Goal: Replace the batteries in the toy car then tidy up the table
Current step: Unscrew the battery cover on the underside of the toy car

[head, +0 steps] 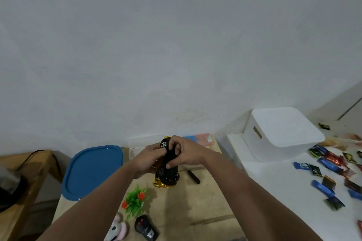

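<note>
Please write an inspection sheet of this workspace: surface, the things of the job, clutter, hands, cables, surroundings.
Surface: wooden table, a white table to its right.
Job's things: toy car held off the table, black underside toward the camera; screwdriver lying on the wood; black remote at the near edge.
Clutter: plastic plant, blue lid, snack packets, white box.
Hands: left hand grips the car; right hand holds it, thumb on the underside.
Cables: dark cable on the left bench.
Surroundings: bare grey wall.
</note>
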A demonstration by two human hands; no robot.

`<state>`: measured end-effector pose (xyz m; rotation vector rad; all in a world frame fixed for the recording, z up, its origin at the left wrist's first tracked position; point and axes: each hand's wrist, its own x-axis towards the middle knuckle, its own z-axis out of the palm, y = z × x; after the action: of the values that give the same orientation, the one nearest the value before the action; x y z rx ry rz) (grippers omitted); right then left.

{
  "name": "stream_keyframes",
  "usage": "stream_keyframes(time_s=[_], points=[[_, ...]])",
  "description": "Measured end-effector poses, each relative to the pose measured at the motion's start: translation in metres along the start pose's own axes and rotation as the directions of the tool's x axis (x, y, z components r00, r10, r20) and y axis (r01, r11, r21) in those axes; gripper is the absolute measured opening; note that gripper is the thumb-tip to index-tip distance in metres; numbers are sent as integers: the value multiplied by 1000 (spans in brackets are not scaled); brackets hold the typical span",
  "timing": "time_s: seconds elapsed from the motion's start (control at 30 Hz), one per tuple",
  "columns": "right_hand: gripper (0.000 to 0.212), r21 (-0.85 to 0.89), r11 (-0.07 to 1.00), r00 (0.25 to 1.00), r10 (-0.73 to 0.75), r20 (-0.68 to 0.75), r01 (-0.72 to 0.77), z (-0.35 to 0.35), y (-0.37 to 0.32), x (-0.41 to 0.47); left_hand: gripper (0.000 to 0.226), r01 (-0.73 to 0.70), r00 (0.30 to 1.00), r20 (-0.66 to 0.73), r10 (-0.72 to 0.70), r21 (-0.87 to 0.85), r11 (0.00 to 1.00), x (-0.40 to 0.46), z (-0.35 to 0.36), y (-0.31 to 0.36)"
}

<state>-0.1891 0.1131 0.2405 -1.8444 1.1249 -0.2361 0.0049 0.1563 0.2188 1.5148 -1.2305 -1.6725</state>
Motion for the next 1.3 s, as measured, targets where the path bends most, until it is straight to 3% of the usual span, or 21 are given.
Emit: stream_keyframes(time_s=[0.3,0.53,0.73,0.8,0.9,0.97,1.07,1.2,1.3], points=[[52,42,996,984,66,163,-73,-2,71,-2,30,170,981,-83,-176,-79,982,34,57,-46],[43,53,996,968,63,244,-78,-7,99,9,54,210,975,-53,-214,-73,975,52,70,-57],[39,45,996,967,59,246,-72,-10,109,20,53,219,972,-69,-226,-92,971,60,69,-60],[29,69,995,984,54,170,-67,-8,112,25,45,220,969,-90,-232,-126,967,62,66,-65],[9,136,987,984,110,-139,-91,-4,122,33,31,235,943,-171,-286,-269,934,62,60,-79],[4,50,982,954,189,-234,-182,6,140,38,32,239,919,-216,-331,-362,901,58,55,-89],[13,-86,939,935,317,-157,-333,30,177,41,29,226,904,-238,-356,-443,868,52,50,-102],[27,-336,858,922,365,-132,-388,70,213,47,30,194,890,-288,-354,-465,864,46,41,-112],[29,-491,781,922,347,-171,-385,96,223,45,43,179,897,-282,-340,-471,864,39,33,-116]])
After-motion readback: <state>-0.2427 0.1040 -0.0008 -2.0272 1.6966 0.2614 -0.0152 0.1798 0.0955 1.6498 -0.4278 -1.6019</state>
